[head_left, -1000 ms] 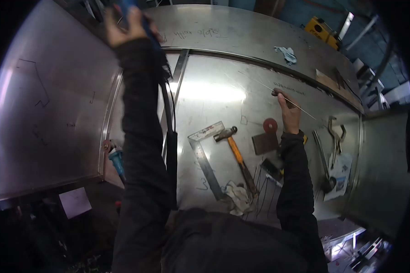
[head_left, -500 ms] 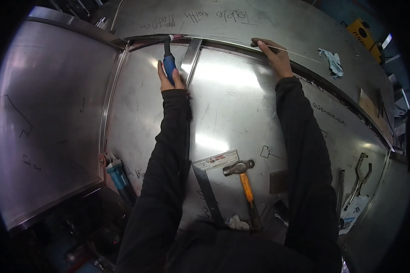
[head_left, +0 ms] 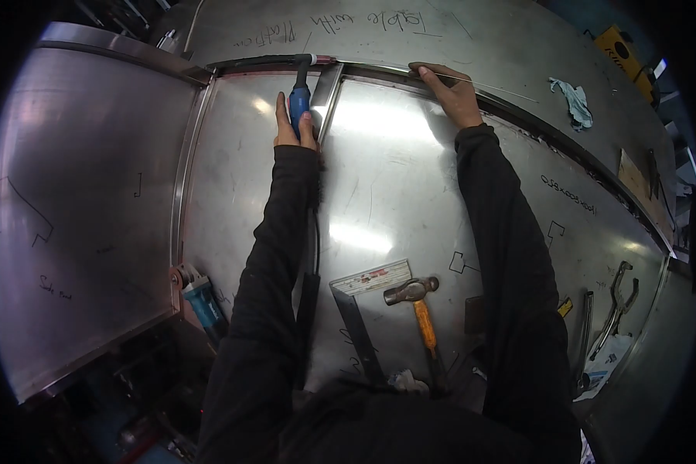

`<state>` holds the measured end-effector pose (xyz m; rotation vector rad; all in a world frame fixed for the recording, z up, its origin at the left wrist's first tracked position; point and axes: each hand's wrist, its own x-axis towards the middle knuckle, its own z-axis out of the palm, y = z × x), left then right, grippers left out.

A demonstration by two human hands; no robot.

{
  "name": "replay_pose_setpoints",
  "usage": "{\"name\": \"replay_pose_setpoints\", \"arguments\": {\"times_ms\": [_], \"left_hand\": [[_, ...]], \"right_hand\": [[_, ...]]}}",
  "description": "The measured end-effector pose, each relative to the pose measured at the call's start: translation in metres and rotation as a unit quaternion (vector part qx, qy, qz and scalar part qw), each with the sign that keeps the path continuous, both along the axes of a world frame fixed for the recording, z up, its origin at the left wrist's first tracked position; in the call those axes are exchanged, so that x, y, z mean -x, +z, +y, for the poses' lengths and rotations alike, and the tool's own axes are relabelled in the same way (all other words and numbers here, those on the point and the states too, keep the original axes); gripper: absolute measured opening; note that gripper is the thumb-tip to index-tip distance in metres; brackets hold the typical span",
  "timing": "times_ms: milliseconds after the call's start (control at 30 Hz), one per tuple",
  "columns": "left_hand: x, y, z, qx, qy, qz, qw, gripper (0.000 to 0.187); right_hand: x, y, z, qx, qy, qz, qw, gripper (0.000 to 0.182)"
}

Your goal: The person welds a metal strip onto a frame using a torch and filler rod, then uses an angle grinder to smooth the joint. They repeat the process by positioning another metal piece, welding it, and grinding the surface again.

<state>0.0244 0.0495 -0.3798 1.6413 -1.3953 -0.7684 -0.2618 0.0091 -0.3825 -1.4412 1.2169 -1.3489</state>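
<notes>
My left hand (head_left: 294,127) is wrapped round the blue handle of a welding torch (head_left: 300,100), its head and pink nozzle lying along the metal frame edge at the top. My right hand (head_left: 450,94) pinches a thin metal rod (head_left: 495,88) between thumb and fingers. One end of the rod points left toward the torch nozzle; the other runs out to the right over the grey table (head_left: 379,31). Under both arms lies a shiny steel panel (head_left: 394,178) with a metal strip crossing it near the torch.
A ball-peen hammer (head_left: 424,317), a square (head_left: 359,332) and locking pliers (head_left: 617,301) lie near my body. An angle grinder (head_left: 201,298) is at the left. A cloth (head_left: 572,103) and a yellow case (head_left: 625,58) are at the upper right.
My left hand and the torch have shifted slightly right. My right hand has come a little left with the rod, so the two hands are closer. The view has shifted slightly.
</notes>
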Motion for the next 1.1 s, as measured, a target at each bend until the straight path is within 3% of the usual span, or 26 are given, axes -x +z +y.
{"name": "replay_pose_setpoints", "arguments": {"times_ms": [233, 367, 400, 433, 500, 600, 633, 700, 833, 867, 1033, 1100], "left_hand": [[-0.009, -0.011, -0.005, 0.023, -0.023, -0.028, 0.999, 0.059], [-0.006, -0.008, -0.003, 0.024, -0.008, -0.044, 0.999, 0.061], [-0.004, -0.004, -0.001, 0.018, -0.002, -0.045, 0.999, 0.062], [-0.001, 0.000, 0.001, 0.013, 0.003, 0.003, 1.000, 0.060], [0.001, -0.001, 0.002, 0.005, 0.009, 0.049, 0.999, 0.058], [0.001, -0.001, 0.002, 0.016, 0.019, 0.019, 1.000, 0.058], [0.005, 0.006, 0.004, 0.000, 0.021, 0.039, 0.999, 0.058], [0.008, 0.014, 0.006, -0.016, 0.025, 0.062, 0.998, 0.057], [0.007, 0.013, 0.006, -0.033, 0.027, 0.085, 0.995, 0.058], [0.006, 0.011, 0.005, -0.030, 0.026, 0.083, 0.996, 0.059], [0.006, 0.013, 0.005, -0.032, 0.023, 0.035, 0.999, 0.060], [0.001, 0.002, 0.006, -0.037, 0.028, 0.014, 0.999, 0.060]], "right_hand": [[-0.008, -0.003, -0.002, 0.035, -0.029, 0.106, 0.993, 0.025], [-0.015, -0.008, 0.005, 0.046, -0.045, 0.101, 0.993, 0.021], [-0.025, -0.005, 0.016, 0.100, -0.077, 0.126, 0.984, 0.019], [-0.035, -0.002, 0.025, 0.155, -0.109, 0.151, 0.970, 0.018], [-0.047, -0.003, 0.032, 0.154, -0.108, 0.082, 0.979, 0.016], [-0.045, 0.008, 0.027, 0.180, -0.169, 0.182, 0.952, 0.016], [-0.041, 0.019, 0.022, 0.180, -0.169, 0.181, 0.952, 0.016], [-0.031, 0.039, 0.010, 0.156, -0.150, 0.031, 0.976, 0.017], [-0.016, 0.027, -0.016, 0.155, -0.140, 0.167, 0.964, 0.021], [-0.011, 0.019, -0.016, 0.082, -0.125, 0.280, 0.948, 0.023], [-0.034, -0.008, -0.017, 0.082, -0.150, 0.402, 0.900, 0.024], [-0.043, -0.006, -0.016, 0.012, -0.212, 0.408, 0.888, 0.024]]}}
